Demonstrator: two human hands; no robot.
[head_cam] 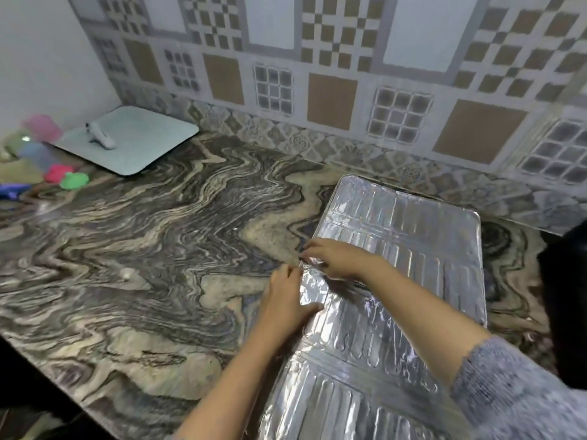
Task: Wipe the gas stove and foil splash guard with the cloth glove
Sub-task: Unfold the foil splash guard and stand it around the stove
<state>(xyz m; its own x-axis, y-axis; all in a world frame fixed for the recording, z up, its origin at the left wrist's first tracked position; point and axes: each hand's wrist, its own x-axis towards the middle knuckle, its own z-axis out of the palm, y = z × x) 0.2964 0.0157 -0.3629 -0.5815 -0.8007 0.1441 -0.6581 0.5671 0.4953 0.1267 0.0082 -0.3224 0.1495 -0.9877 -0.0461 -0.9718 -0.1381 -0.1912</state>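
The foil splash guard [406,246] lies flat on the marbled countertop [143,249], at the right of the view, its ribbed silver panels running from the wall toward me. My left hand [286,300] rests on the guard's left edge, thumb on the foil. My right hand [333,257] reaches across from the right and pinches a crumpled part of that same left edge. No cloth glove shows. A dark shape [565,306] at the right border may be the gas stove; too little shows to tell.
A pale tray [136,147] with a white clip-like object [100,138] sits at the back left by the wall. Pink, green and blue plastic items [63,176] crowd the far left edge. The patterned tile wall [317,90] runs behind the counter. The counter's front edge drops off at lower left.
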